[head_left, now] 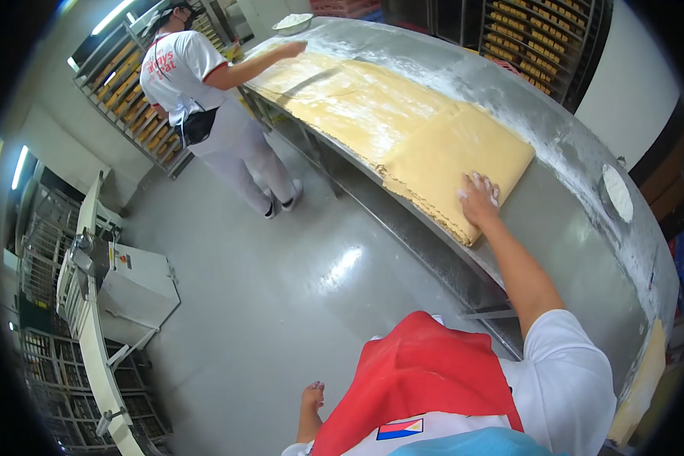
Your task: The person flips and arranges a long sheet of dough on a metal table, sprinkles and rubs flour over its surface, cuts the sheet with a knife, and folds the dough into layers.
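A large sheet of yellow dough [357,99], dusted with flour, lies along the metal table [577,228]. Its near end is a thicker, folded-looking slab [452,156] with a ragged edge on the aisle side. My right hand [479,199] rests on this slab near its corner, palm down and fingers spread, with flour on the fingertips. Low beside my red apron, my left hand [313,394] hangs over the floor, away from the dough. Its fingers are curled, and anything inside them is too small to make out.
A co-worker [182,72] stands at the table's far end, one arm over the dough. A flour bowl [292,23] sits there, and a flour container [617,194] at the right edge. Tray racks [539,38] stand behind. Left is a machine with a conveyor [91,334].
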The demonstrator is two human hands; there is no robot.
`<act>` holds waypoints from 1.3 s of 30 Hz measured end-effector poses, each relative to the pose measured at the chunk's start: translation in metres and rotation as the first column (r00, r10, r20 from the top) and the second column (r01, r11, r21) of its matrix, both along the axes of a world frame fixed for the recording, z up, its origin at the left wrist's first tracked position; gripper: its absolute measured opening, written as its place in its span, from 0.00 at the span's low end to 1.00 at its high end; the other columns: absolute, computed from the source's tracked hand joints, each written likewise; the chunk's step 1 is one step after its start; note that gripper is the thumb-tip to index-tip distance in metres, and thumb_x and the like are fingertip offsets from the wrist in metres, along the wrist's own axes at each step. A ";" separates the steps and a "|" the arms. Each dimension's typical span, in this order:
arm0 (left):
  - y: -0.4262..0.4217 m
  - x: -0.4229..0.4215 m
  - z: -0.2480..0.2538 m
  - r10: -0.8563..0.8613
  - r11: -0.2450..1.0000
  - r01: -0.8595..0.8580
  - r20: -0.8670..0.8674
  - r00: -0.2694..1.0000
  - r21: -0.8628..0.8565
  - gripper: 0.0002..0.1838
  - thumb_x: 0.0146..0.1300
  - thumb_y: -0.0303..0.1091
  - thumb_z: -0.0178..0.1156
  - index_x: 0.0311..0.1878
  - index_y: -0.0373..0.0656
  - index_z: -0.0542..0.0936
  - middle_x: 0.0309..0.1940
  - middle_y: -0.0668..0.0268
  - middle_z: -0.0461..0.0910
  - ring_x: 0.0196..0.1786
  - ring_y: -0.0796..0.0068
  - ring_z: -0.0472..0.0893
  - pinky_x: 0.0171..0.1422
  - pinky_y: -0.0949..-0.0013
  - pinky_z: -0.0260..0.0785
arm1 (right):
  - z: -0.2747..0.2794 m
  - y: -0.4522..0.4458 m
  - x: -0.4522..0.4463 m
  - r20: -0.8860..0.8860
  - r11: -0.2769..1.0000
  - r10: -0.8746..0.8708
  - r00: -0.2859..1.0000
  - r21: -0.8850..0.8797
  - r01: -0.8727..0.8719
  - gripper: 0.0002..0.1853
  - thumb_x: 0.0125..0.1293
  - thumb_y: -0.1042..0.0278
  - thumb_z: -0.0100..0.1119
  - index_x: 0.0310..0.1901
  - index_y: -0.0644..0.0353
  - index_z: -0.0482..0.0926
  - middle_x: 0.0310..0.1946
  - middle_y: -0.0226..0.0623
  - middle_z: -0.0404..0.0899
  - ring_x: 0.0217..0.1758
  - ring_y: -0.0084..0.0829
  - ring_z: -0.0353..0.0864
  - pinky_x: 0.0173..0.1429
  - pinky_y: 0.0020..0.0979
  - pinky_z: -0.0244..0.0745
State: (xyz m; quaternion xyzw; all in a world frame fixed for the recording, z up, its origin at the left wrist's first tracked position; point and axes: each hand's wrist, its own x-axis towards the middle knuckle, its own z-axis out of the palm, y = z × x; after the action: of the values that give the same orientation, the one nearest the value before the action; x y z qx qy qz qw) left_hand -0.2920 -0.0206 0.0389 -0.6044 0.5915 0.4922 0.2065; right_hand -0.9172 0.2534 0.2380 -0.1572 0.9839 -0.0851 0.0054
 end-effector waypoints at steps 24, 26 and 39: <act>-0.082 -0.014 -0.031 -0.034 0.999 0.036 0.106 0.994 -0.020 0.35 0.68 0.49 0.54 0.75 0.47 0.58 0.49 0.55 0.78 0.47 0.61 0.79 0.47 0.52 0.76 | 0.009 -0.019 -0.043 0.098 0.983 -0.087 0.991 0.168 0.070 0.31 0.74 0.51 0.42 0.75 0.44 0.52 0.76 0.43 0.49 0.79 0.46 0.44 0.78 0.56 0.37; -0.108 0.012 -0.093 -0.519 0.834 0.518 0.049 0.853 -0.188 0.35 0.68 0.49 0.53 0.74 0.46 0.59 0.55 0.52 0.75 0.47 0.60 0.80 0.45 0.54 0.77 | 0.010 -0.017 -0.068 0.106 0.989 -0.081 0.991 0.131 0.066 0.30 0.74 0.51 0.40 0.76 0.43 0.51 0.77 0.42 0.46 0.80 0.46 0.42 0.78 0.58 0.37; -0.239 -0.177 0.044 -0.116 0.980 0.135 0.135 0.984 -0.146 0.35 0.67 0.46 0.57 0.71 0.36 0.63 0.57 0.47 0.77 0.47 0.60 0.82 0.46 0.62 0.77 | 0.033 -0.042 -0.113 0.228 0.989 -0.114 0.967 0.119 0.089 0.33 0.72 0.57 0.47 0.76 0.47 0.49 0.79 0.38 0.38 0.81 0.46 0.32 0.78 0.59 0.29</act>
State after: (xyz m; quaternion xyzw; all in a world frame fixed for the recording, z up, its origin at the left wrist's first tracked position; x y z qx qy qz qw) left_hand -0.4688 -0.2593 0.0832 -0.6097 0.6507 0.3919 0.2266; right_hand -1.0300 0.2110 0.2710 -0.0949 0.9863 -0.0498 0.1254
